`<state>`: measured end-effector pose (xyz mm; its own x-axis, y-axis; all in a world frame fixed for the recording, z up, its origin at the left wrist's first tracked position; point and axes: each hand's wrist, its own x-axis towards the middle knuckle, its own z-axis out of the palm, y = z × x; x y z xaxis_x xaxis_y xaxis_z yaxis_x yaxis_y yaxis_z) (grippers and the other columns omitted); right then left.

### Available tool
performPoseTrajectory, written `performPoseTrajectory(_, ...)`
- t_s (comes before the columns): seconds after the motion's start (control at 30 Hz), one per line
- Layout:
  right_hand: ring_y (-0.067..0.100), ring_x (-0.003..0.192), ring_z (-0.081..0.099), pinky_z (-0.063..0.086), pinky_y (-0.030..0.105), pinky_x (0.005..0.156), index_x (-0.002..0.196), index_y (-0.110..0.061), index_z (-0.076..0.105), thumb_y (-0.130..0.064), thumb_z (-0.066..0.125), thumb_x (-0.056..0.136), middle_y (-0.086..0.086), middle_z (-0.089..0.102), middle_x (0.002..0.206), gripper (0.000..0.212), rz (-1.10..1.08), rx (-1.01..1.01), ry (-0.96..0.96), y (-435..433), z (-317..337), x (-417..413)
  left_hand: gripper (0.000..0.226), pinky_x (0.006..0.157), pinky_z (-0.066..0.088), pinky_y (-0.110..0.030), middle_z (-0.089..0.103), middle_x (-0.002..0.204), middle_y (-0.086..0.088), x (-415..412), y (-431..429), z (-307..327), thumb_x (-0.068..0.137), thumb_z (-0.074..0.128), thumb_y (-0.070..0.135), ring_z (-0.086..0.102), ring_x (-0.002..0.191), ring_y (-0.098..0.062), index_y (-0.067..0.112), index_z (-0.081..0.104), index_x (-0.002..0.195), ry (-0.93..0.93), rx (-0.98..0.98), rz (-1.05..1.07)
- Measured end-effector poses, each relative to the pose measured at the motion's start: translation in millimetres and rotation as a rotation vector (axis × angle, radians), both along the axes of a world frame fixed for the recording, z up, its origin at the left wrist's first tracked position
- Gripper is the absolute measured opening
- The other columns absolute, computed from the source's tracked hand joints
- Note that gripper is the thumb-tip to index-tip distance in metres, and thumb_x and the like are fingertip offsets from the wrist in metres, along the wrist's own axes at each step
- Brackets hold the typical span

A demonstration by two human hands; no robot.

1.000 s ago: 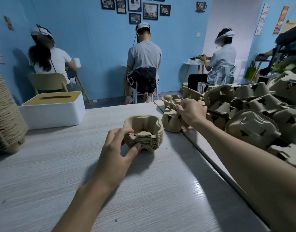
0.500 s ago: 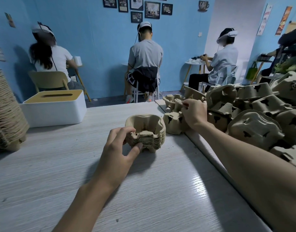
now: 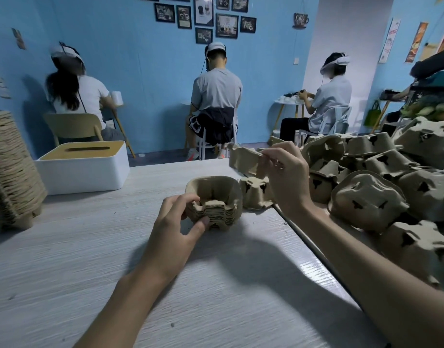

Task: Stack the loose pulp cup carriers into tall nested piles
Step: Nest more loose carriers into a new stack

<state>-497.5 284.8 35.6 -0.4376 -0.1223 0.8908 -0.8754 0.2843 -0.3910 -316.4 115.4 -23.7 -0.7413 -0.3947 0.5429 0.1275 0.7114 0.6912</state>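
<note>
Left hand (image 3: 177, 229) rests on the pale wooden table (image 3: 90, 259) with its fingers curled round the near left side of a short nested stack of carriers (image 3: 217, 204), thumb pressed against the layered edges at the front. Right hand (image 3: 288, 177) is lifted clear of the table and pinches a single carrier (image 3: 244, 159) by one end between thumb and fingers. This carrier hangs in the air beyond the stack and a little to its right, blurred, so which way up it is turned is hard to say. Just behind the stack an upturned carrier (image 3: 256, 193) sits at the table's edge, and to the right lies the loose heap (image 3: 379, 187) of carriers, most of them bottom up. At the far left stands a tall finished pile (image 3: 10, 169), with a white box (image 3: 85, 169) beside it. Three seated people face the blue wall at the back.
</note>
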Motion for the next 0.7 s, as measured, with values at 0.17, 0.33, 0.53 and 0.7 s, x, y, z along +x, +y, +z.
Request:
performPoseTrajectory(0.17,0.016,0.088,0.060,0.043,0.008,0.067,0.092,-0.003,0.075,0.006,0.068,0.084,0.008,0.064,0.096,0.013,0.115,-0.065,-0.065,4,-11,28,0.039,0.094,0.045,-0.023,0.052,0.116,0.006,0,0,0,0.087,0.076,0.022,0.058,0.109,-0.014,0.035,0.056,0.118,0.001,0.004,-0.010)
performPoseTrajectory(0.33,0.022,0.093,0.062,0.054,0.027,0.074,0.095,-0.004,0.075,0.003,0.069,0.086,0.008,0.062,0.100,0.013,0.124,-0.082,-0.016,-5,-11,32,0.045,0.098,0.051,-0.034,0.054,0.120,0.005,-1,0,-1,0.088,0.074,0.023,0.059,0.111,-0.013,0.035,0.050,0.124,0.024,0.035,-0.034)
performPoseTrajectory(0.53,0.024,0.088,0.063,0.054,0.039,0.075,0.098,-0.004,0.075,0.006,0.065,0.084,0.009,0.064,0.098,0.020,0.171,-0.007,0.079,-21,-15,34,0.082,0.094,0.048,-0.029,0.056,0.125,0.005,-1,1,-3,0.088,0.074,0.030,0.059,0.112,-0.011,0.036,0.018,0.147,0.017,0.097,-0.043)
performPoseTrajectory(0.7,0.018,0.094,0.062,0.054,0.026,0.081,0.105,-0.004,0.073,0.014,0.063,0.083,0.010,0.063,0.106,0.029,0.180,0.025,0.058,-23,-19,33,0.097,0.094,0.047,-0.021,0.056,0.126,0.005,-2,0,-5,0.086,0.076,0.028,0.061,0.113,-0.011,0.043,0.006,0.151,0.032,0.111,-0.034)
